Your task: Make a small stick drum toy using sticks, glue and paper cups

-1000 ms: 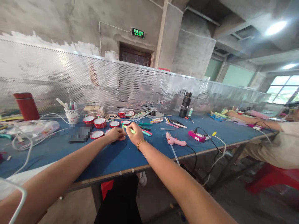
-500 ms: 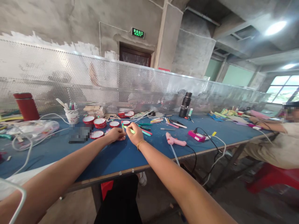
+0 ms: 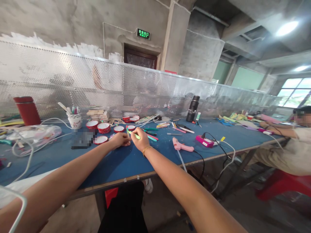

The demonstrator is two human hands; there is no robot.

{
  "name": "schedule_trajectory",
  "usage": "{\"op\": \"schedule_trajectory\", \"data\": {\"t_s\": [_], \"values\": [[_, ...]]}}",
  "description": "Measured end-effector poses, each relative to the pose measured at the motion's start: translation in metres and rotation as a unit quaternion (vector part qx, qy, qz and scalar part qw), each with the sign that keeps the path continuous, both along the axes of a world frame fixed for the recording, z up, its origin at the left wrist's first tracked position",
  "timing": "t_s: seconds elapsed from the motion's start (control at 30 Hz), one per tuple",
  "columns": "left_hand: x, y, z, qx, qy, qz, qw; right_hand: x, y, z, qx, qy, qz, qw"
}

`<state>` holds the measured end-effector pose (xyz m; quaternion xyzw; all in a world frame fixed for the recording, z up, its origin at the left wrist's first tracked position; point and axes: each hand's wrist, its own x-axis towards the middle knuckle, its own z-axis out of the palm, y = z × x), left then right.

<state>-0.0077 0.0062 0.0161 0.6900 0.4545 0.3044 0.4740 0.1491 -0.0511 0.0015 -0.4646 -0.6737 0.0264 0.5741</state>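
The left hand [image 3: 120,139] rests on the blue table top [image 3: 121,161] with its fingers closed around the lower end of a thin flat craft stick painted green and red [image 3: 127,130], which stands almost upright between the two hands. The right hand [image 3: 140,139], which wears a gold bracelet [image 3: 146,149] on the wrist, is closed in a pinch on a short yellow-green flat stick [image 3: 136,136] that lies slanted and meets the upright one near its base. Both sticks look very light and stiff but thin, so I judge they can snap if bent, and the painted faces may be a little slippery. It seems best to hold them by the narrow edges near the ends, as the fingers do here. A pink hot glue gun [image 3: 181,146] lies on the table to the right of the hands, and red round lids [image 3: 104,127] lie behind the left hand.
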Motion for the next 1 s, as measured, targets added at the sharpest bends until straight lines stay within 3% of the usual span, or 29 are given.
{"op": "schedule_trajectory", "data": {"t_s": [0.17, 0.37, 0.6, 0.7, 0.8, 0.9, 1.0], "values": [[0.001, 0.001, 0.000, -0.005, 0.012, 0.007, 1.000, 0.006, 0.005, 0.001, 0.011, 0.070, -0.045, 0.996], [-0.002, -0.002, 0.002, 0.014, 0.036, -0.003, 0.999, 0.016, 0.010, 0.006, 0.044, 0.180, -0.034, 0.982], [0.000, -0.003, 0.001, -0.011, 0.030, -0.027, 0.999, 0.027, 0.022, 0.020, -0.112, 0.255, -0.024, 0.960], [-0.001, -0.001, 0.001, -0.023, 0.026, -0.035, 0.999, 0.039, 0.016, 0.033, -0.187, 0.182, -0.036, 0.965], [-0.002, 0.000, 0.002, -0.026, 0.032, -0.037, 0.998, 0.051, -0.007, 0.043, -0.226, -0.023, -0.103, 0.968], [-0.003, 0.000, 0.003, -0.022, 0.037, -0.046, 0.998, 0.054, -0.037, 0.041, -0.244, -0.211, -0.218, 0.921], [-0.003, 0.000, 0.002, -0.027, 0.035, -0.051, 0.998, 0.049, -0.056, 0.032, -0.300, -0.277, -0.242, 0.880]]}}
